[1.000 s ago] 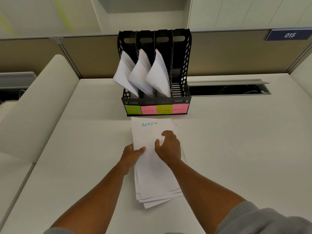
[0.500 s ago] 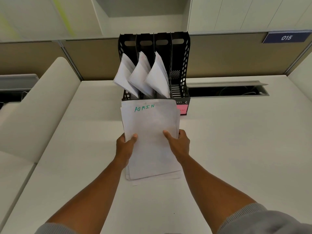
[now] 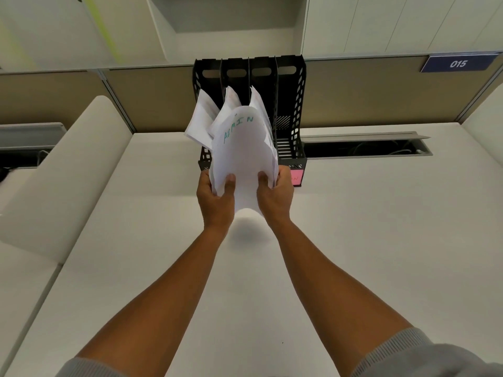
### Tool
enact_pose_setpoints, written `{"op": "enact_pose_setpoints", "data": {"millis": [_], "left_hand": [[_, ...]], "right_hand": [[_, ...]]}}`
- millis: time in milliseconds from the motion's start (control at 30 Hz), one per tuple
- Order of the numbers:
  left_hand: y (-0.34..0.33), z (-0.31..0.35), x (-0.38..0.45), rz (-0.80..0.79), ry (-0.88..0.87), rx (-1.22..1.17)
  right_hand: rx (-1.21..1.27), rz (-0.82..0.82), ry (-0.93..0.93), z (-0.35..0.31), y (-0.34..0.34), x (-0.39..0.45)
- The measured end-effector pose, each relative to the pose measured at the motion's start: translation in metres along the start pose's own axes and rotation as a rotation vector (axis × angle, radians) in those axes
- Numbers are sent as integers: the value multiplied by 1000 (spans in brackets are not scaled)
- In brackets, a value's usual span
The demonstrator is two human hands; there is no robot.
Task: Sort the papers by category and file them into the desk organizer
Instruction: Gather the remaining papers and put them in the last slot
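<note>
White paper stack [image 3: 242,159] headed "ADMIN" in green is held bowed above the tabletop [image 3: 367,227], in front of the black four-slot plastic desk organizer [image 3: 290,110]. Left hand [image 3: 216,195] and right hand [image 3: 275,191] fingers grip its side edges.

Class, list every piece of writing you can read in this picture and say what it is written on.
"ADMIN": green handwriting on the top sheet of the held paper stack.
"015": white on the blue sign on the partition.
Pink sticky label on the organizer: mostly hidden, unreadable.
</note>
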State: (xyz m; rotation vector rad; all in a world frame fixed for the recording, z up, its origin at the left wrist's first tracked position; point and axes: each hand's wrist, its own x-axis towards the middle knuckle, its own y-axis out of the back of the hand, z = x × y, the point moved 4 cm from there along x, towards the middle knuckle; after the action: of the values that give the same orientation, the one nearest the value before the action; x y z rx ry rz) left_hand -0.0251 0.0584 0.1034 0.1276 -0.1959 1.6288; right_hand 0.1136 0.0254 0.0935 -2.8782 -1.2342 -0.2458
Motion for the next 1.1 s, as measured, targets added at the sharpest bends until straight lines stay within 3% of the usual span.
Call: {"op": "enact_pose_setpoints", "data": {"millis": [200, 400, 633, 1100], "left_hand": [[4, -12, -3, -2, 26, 87], [8, -17, -5, 49, 101, 11], [7, -8, 2, 4, 50, -3], [32, -38, -7, 113, 181, 89]], "right_hand": [[-11, 16, 18, 9, 8, -5], [-17, 37, 5, 15, 13, -10], [11, 17, 9, 8, 14, -6], [-73, -40, -162, 44, 23, -17]]}}
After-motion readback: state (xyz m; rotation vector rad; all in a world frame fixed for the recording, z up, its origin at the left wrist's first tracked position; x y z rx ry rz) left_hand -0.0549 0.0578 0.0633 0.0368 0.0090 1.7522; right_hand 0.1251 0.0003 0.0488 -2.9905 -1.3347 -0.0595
